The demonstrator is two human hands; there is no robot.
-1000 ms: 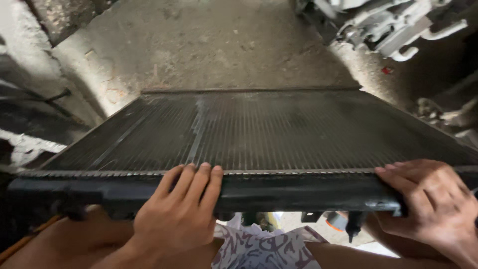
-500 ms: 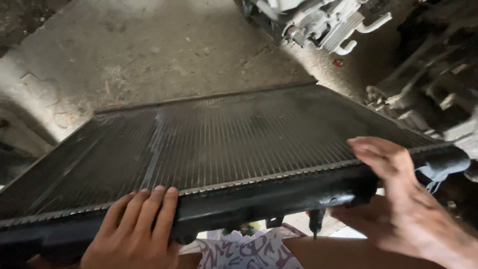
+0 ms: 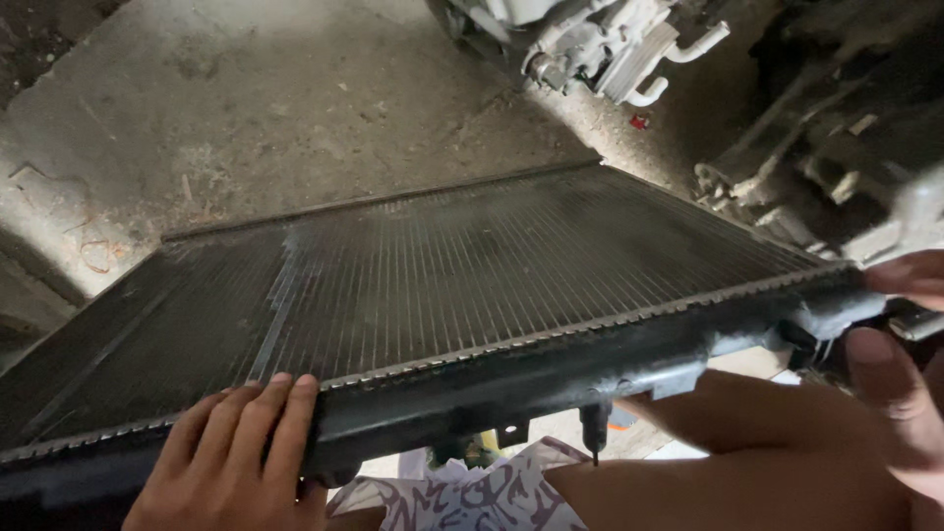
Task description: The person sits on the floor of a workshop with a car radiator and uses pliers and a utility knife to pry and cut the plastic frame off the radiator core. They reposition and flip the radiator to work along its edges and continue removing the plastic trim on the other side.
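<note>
Closest to me, my left hand (image 3: 241,457) lies flat over the near black tank edge of the radiator (image 3: 442,295), fingers together and curled on top. My right hand (image 3: 900,379) grips the radiator's right end, thumb under, fingers over the corner. The radiator lies nearly flat across my view, tilted up to the right, above patterned cloth (image 3: 462,492). Beyond it I see the concrete floor (image 3: 295,108), then engine parts (image 3: 600,44) at the top right.
</note>
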